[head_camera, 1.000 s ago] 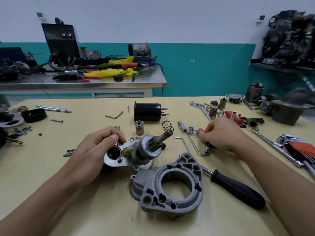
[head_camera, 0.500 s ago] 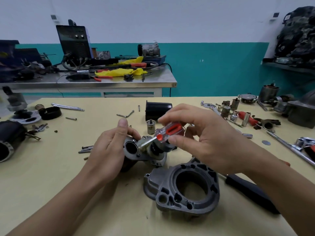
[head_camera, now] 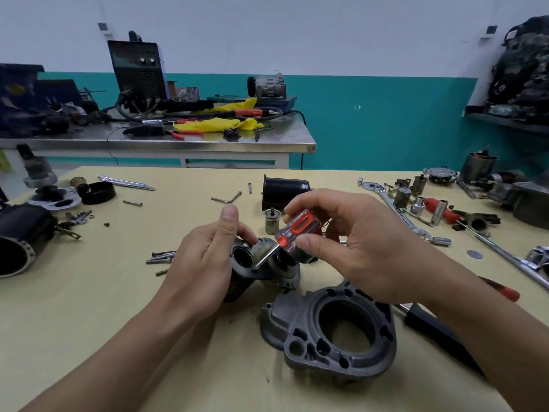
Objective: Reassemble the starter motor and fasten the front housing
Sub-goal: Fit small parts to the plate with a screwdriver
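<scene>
While the right hand (head_camera: 365, 248) pinches a small screwdriver (head_camera: 300, 230) by its clear-and-red handle, thumb beneath and curled fingers above, the steel blade slopes down toward the left hand and its tip meets the metal face of the starter motor assembly (head_camera: 264, 260), just beside a round bore; left hand (head_camera: 202, 263): wrapped round the near-left side of that assembly, fingers curled behind it, one digit standing straight above it, steadying the part on the table (head_camera: 104, 307); front housing (head_camera: 335, 334): grey cast piece with a large central opening, lying flat on the table directly below the right hand and wrist, apart from the assembly, not fitted; black-handled screwdriver (head_camera: 436, 337): lying under the right forearm, partly hidden by it; small silver cylinder (head_camera: 272, 220): upright, just beyond the fingertips of the right hand; black cylindrical part (head_camera: 282, 188): on its side, farther beyond the same hand; loose bolts (head_camera: 160, 257): several, just outside the left hand; sockets and wrenches (head_camera: 416, 208): scattered well out to the right of the right hand; dark motor casing (head_camera: 20, 236): well out to the left of the left hand, at the table's edge; steel bench (head_camera: 282, 138): behind the table, carrying tools and yellow cloth
</scene>
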Demonstrator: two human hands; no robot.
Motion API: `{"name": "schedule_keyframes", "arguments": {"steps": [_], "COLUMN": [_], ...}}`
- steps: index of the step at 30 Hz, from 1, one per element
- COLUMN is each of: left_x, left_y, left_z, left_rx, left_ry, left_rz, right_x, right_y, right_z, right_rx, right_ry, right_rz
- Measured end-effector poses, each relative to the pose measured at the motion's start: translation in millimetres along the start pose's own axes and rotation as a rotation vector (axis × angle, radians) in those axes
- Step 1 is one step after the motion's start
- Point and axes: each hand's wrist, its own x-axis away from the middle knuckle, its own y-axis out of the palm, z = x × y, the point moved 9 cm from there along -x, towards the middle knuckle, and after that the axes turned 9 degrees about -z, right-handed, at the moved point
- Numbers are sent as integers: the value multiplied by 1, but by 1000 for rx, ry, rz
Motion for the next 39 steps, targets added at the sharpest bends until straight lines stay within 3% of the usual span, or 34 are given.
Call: {"name": "schedule_keyframes", "arguments": {"steps": [21, 39], "left_x": [0, -1], "left_y": [2, 0], "left_z": [1, 2], "left_rx": [6, -30], "left_ry": [-6, -20], "left_rz": [-17, 21], "right_x": [-3, -6], "right_y": [-3, -6], "right_z": [4, -9], "right_rx": [-9, 176], "right_ry": [-9, 23], "right_rz": [-6, 27]}}
